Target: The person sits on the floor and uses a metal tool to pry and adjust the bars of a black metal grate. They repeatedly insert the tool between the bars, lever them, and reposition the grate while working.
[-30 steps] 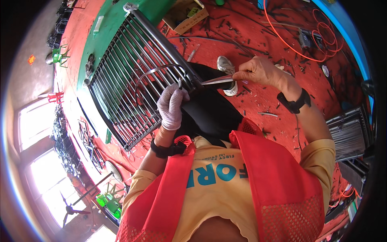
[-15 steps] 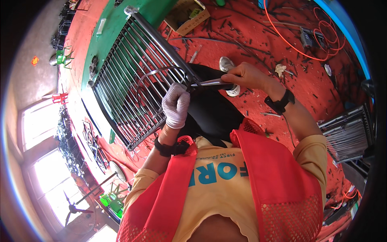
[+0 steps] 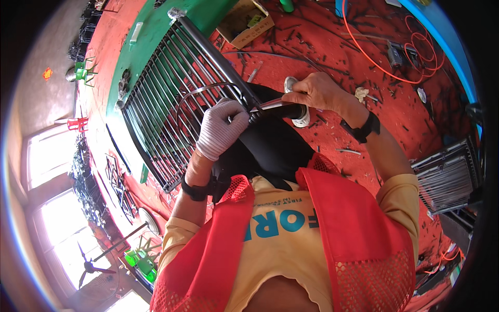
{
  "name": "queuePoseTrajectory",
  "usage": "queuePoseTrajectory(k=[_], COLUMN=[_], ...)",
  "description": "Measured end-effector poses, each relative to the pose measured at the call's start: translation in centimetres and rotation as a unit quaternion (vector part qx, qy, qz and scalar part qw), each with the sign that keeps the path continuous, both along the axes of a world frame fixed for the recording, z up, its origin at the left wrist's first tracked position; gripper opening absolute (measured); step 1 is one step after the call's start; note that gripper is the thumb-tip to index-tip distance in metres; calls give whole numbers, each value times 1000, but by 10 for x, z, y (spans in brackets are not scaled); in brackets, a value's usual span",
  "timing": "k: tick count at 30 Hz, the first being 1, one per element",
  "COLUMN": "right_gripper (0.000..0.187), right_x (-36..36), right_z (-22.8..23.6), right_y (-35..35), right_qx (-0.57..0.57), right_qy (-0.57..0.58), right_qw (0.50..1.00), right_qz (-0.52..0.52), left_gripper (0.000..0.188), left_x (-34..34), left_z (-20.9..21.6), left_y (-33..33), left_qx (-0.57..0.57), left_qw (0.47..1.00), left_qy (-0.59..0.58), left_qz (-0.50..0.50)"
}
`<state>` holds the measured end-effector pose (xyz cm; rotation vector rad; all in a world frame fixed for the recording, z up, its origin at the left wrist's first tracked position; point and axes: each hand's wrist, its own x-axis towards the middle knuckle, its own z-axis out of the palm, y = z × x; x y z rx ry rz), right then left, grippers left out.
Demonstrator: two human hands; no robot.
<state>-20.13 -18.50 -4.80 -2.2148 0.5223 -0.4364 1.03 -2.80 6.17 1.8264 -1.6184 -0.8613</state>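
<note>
A dark metal rack (image 3: 195, 49) with many parallel bars slants across my lap, one corner at my thigh. My left hand (image 3: 223, 127), in a pale knit glove, is closed at that near corner; what its fingers hold is hidden. My bare right hand (image 3: 317, 93) pinches one end of a thin shiny strip (image 3: 270, 105), perhaps film or tape. From there it stretches to the rack's corner beside my left fingertips. A thin curved band (image 3: 200, 92) loops over the bars. The rack's far corner (image 3: 176, 14) has a whitish, crinkled wrapping.
An open cardboard box (image 3: 249, 26) stands beyond the rack. Dark scraps litter the red floor (image 3: 317, 57). An orange hose (image 3: 358, 54) coils at the far right, and another barred frame (image 3: 449, 174) is at right. A small green chair (image 3: 83, 74) stands at far left.
My left hand has turned over at the rack's corner, its back now toward the lower left. My right hand has shifted slightly up and right, and the strip looks narrower.
</note>
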Motion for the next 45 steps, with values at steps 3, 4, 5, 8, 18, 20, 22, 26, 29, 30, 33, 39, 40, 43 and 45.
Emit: queuePoseTrajectory(k=[3, 4, 5, 8, 18, 20, 22, 26, 29, 30, 33, 39, 40, 43, 45], right_gripper=[55, 55, 56, 57, 55, 55, 55, 55, 56, 56, 54, 55, 55, 55, 55], right_x=[0, 0, -1, -1, -3, -3, -4, -5, -5, -5, -5, -4, -4, -3, -2], right_z=[-2, -3, -3, -4, 1, 2, 4, 5, 4, 4, 3, -1, -2, -5, -6], right_y=[1, 1, 1, 2, 5, 5, 5, 6, 7, 7, 6, 6, 6, 7, 6], right_qx=[-22, -20, -18, -30, -29, -26, -21, -13, -8, -4, -17, -3, 3, 8, -6], right_qy=[3, 2, 0, -4, -33, -23, -9, -1, -11, -13, 13, -11, -11, -11, 1], right_qw=[1000, 1000, 1000, 999, 999, 999, 1000, 1000, 1000, 1000, 1000, 1000, 1000, 1000, 1000], right_qz=[-12, -16, -19, -20, -21, -20, -19, -14, -16, -15, -11, -12, -14, -14, -13], left_gripper=[10, 10, 10, 12, 22, 22, 21, 19, 17, 16, 13, 17, 15, 12, 11], left_x=[-3, -2, -1, 0, -1, 2, 6, 22, 28, 28, 26, 29, 30, 35, 40], left_z=[6, 6, 7, 9, 26, 24, 20, 15, 10, 9, 7, 11, 11, 10, 9], left_y=[-6, -8, -10, -12, -23, -27, -31, -35, -36, -34, -31, -37, -38, -39, -41], left_qx=[67, 74, 70, 72, 137, 145, 173, 190, 29, 45, 86, 151, 160, 142, 53], left_qw=[997, 997, 997, 997, 980, 975, 976, 973, 929, 941, 956, 960, 961, 959, 944], left_qy=[-31, -26, -17, -22, -137, -151, -101, -35, -172, -149, -123, -67, -53, -35, -44], left_qz=[17, 30, 37, 18, -52, -74, -80, -125, -327, -300, -251, -227, -219, -244, -322])
